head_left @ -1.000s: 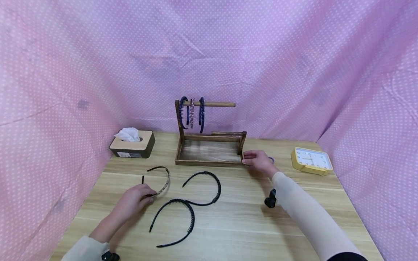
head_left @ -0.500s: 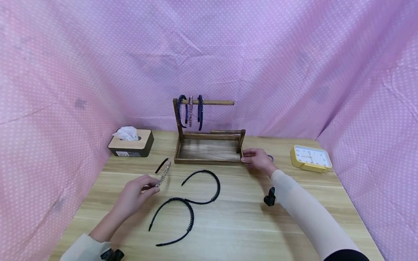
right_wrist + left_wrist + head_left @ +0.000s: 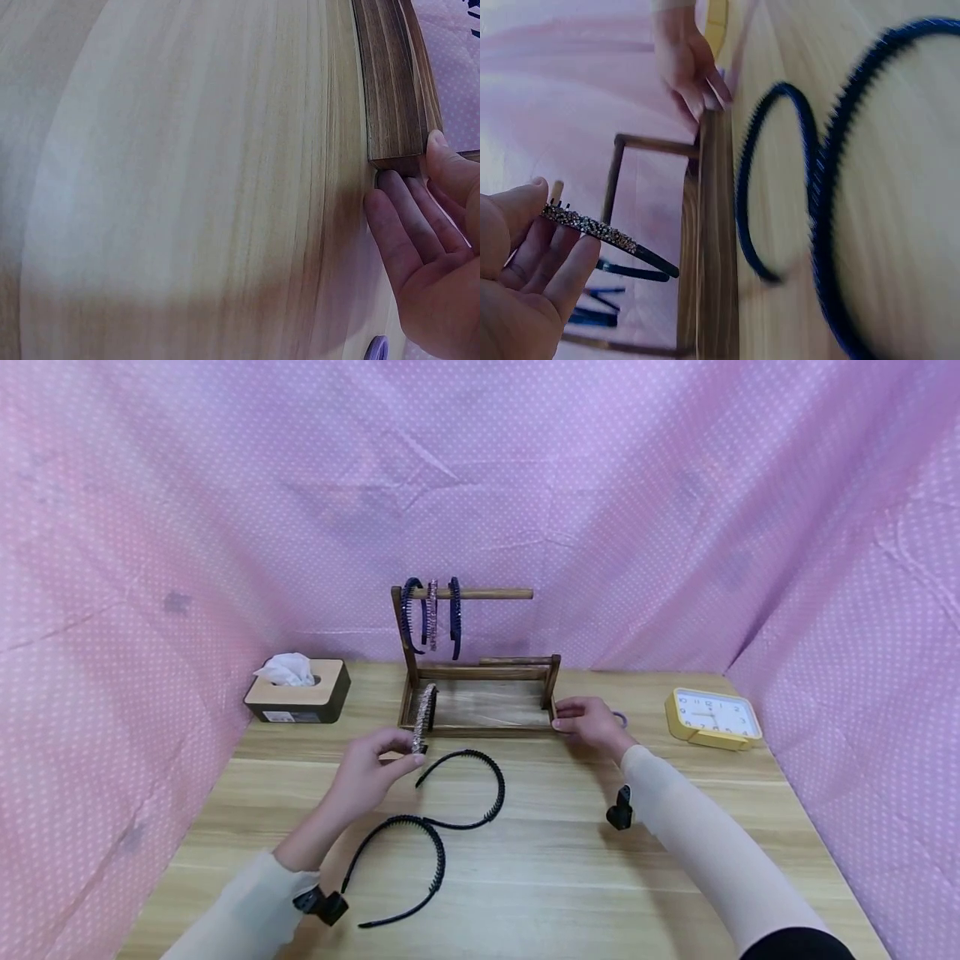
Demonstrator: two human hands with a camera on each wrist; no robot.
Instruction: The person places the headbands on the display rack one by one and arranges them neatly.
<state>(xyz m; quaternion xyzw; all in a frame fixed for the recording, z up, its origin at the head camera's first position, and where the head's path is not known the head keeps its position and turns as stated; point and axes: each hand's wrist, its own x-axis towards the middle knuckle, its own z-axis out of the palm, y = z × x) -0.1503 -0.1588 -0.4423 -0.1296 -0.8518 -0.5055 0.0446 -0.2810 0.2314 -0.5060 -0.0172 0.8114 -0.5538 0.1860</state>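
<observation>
The left hand (image 3: 367,777) pinches the sparkly headband (image 3: 422,718) near one end, its grip closed to thumb and fingertips. The headband is raised off the worktop (image 3: 570,877), roughly upright, and in the head view it overlaps the left front corner of the wooden stand (image 3: 476,732); whether it touches the stand cannot be told.

The right hand (image 3: 592,727) rests at the right end of the wooden stand. Its grip is a little spread, with fairly straight fingers against the end and the thumb touching the front corner. Just beside it on the worktop, toward the right edge, lies a purple band (image 3: 620,719), partly hidden in the head view.

The wooden stand sits by the far edge, around the middle. Its upper rod (image 3: 498,594) carries three headbands: a dark toothed headband (image 3: 406,618) nearest the post, a pink headband (image 3: 432,618), and a dark headband (image 3: 455,618) slightly apart from them.

Two black headbands lie on the worktop between the wooden stand and the near edge; the farther black headband (image 3: 502,793) meets the nearer black headband (image 3: 441,860) where their curves come together. A tissue box (image 3: 300,695) stands near the far left corner and a yellow clock (image 3: 714,717) near the far right corner. Pink dotted cloth (image 3: 487,510) hangs behind.
</observation>
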